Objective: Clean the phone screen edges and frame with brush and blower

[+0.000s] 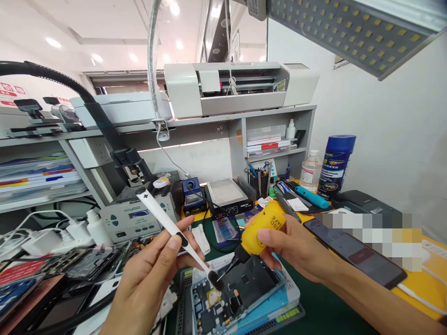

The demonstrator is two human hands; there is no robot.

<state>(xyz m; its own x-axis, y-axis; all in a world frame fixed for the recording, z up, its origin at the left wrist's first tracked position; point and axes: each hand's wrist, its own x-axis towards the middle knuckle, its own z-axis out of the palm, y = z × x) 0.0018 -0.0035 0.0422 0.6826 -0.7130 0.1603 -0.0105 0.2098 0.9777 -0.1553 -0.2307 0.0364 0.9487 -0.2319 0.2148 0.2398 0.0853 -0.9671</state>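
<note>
1 brush (163,216) in LH (153,263) (RH (293,239): btl (262,224))

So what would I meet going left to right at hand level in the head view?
White bottle, brush in the left hand, yellow bottle in the right hand, phone.

From my remote seat I read "ESD SAFE" on the yellow squeeze bottle (264,220) and a plus sign on the white-handled brush (159,214); lettering on the blue spray can (334,163) is too small for me.
</note>
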